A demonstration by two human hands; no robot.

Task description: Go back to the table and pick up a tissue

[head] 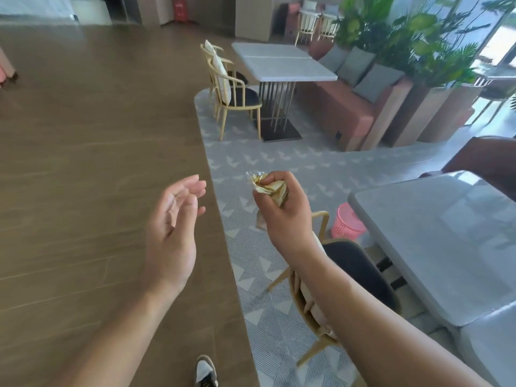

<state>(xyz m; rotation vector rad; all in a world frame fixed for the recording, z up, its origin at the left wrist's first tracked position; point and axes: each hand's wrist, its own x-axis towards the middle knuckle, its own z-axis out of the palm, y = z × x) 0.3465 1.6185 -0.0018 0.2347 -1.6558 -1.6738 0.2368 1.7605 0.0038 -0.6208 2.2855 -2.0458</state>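
While the left hand (pixel 173 219) hangs relaxed, right hand (pixel 282 205) fingers clutch a crumpled wrapper (pixel 269 188), seemingly pointing up-left

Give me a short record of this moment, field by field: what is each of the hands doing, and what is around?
left hand: left hand open, palm turned inward, holding nothing
right hand: right hand grips a crumpled gold and cream wrapper
below right arm: tan wooden chair with dark seat
beside it: grey stone-topped table
on floor: pink plastic mesh basket
floor: brown wood planks beside grey patterned carpet
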